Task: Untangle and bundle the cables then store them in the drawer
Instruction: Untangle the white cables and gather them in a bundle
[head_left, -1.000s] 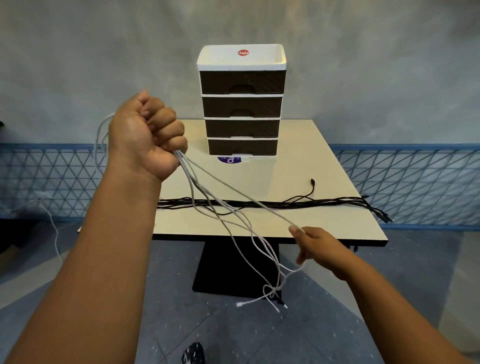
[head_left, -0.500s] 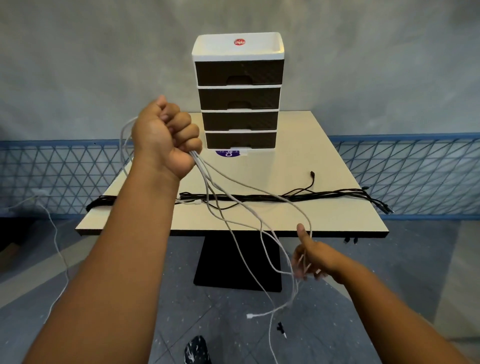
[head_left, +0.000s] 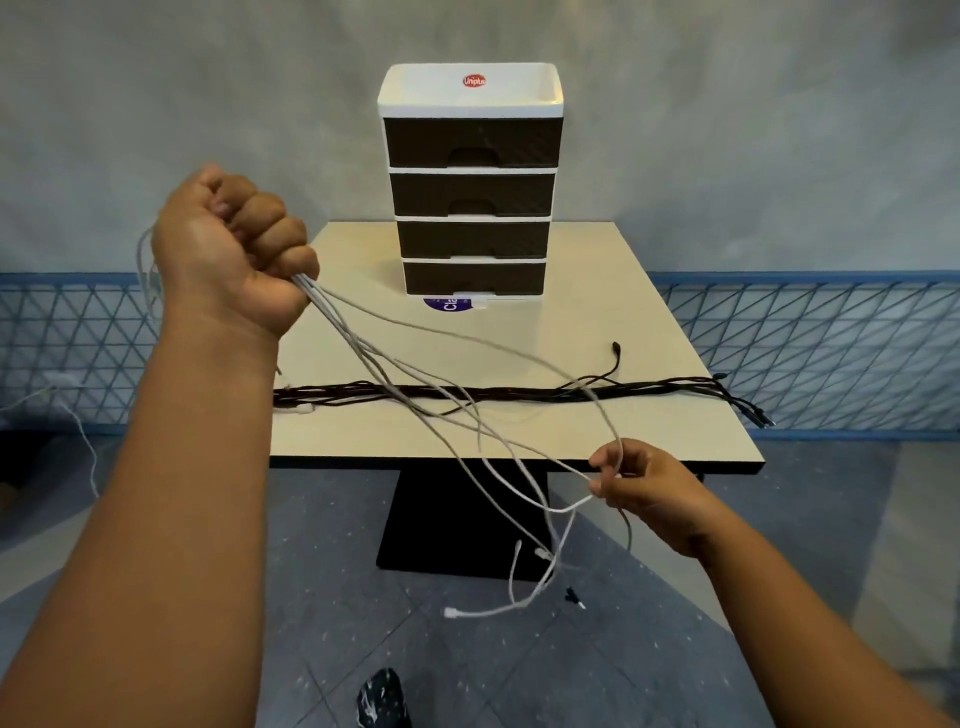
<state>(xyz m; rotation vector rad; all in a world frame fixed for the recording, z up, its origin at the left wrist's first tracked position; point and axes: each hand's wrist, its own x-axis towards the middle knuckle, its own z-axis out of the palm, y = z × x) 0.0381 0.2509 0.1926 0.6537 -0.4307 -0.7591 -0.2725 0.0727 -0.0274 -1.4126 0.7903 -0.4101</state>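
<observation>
The left hand (head_left: 228, 260) fists the white cables (head_left: 467, 415); the right hand (head_left: 636, 480) pinches one strand. Black cables (head_left: 493, 392) lie unbundled on the tabletop (head_left: 649, 322), drawer unit (head_left: 472, 182) closed: early going.

Left hand (head_left: 228, 265) fisting white cables (head_left: 441, 410), right hand (head_left: 649, 483) pinching strands

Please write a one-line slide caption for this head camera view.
Left hand grips white cables; right hand pinches one strand, black cables on table.
</observation>
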